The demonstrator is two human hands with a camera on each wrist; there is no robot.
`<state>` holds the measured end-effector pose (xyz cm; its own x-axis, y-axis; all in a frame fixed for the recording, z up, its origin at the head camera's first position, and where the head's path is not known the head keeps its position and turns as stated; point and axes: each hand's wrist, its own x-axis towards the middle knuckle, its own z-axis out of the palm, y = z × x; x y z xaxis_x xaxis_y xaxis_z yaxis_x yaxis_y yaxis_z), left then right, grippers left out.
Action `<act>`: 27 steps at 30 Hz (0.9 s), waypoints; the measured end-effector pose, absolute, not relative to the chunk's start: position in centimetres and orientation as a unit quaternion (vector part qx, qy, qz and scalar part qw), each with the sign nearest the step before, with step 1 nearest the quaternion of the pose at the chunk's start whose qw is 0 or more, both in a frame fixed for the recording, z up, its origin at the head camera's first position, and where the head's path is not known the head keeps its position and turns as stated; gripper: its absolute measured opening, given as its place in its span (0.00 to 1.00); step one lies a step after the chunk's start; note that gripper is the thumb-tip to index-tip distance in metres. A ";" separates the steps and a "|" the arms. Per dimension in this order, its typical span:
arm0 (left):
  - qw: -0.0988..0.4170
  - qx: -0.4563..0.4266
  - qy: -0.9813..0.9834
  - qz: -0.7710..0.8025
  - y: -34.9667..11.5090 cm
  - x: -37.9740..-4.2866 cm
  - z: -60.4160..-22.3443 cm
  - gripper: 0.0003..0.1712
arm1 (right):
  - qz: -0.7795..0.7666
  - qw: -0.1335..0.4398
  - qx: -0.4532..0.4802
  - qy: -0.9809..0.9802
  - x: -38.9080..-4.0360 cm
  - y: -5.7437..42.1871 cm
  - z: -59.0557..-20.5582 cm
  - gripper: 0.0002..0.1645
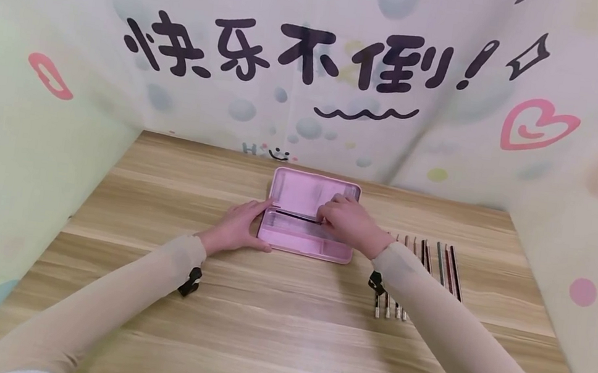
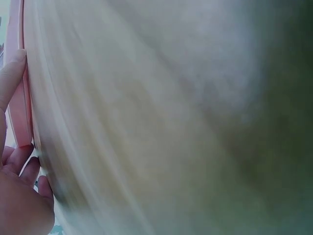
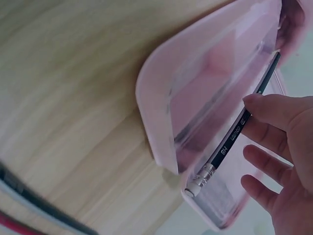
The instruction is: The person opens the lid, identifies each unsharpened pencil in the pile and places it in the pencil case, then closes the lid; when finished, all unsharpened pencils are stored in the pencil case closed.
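Note:
A pink pencil case lies with its lid swung back, away from the person. My left hand holds the case at its left side, the thumb near the front corner and a finger by the hinge. Between thumb and fingers, my right hand pinches a black pencil with a white eraser in a silver ferrule. This pencil lies crosswise over the case by the hinge line, its eraser end toward the right. Whether it touches the case floor, I cannot tell.
Right of the case, several pencils lie side by side, among them a teal pencil and a dark pencil; my right forearm covers part of the row. A printed cloth hangs behind the wooden table.

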<state>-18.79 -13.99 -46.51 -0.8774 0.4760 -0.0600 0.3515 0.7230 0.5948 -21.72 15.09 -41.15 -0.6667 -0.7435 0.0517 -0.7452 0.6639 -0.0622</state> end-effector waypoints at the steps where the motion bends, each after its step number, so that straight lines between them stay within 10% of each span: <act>1: 0.104 0.224 0.922 0.298 -14.0 -18.8 -46.5 0.68 | 0.035 0.010 0.407 -0.913 -21.8 14.8 -41.2 0.05; 27: 0.103 0.221 0.920 0.306 -14.1 -18.9 -46.8 0.67 | -0.022 0.083 0.387 -0.918 -21.7 13.0 -43.6 0.05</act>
<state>-18.88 -14.08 -46.76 -0.8813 0.4694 -0.0537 0.3436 0.7149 0.6090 -21.71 12.97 -43.60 -0.6861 -0.7148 0.1358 -0.7073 0.6990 0.1055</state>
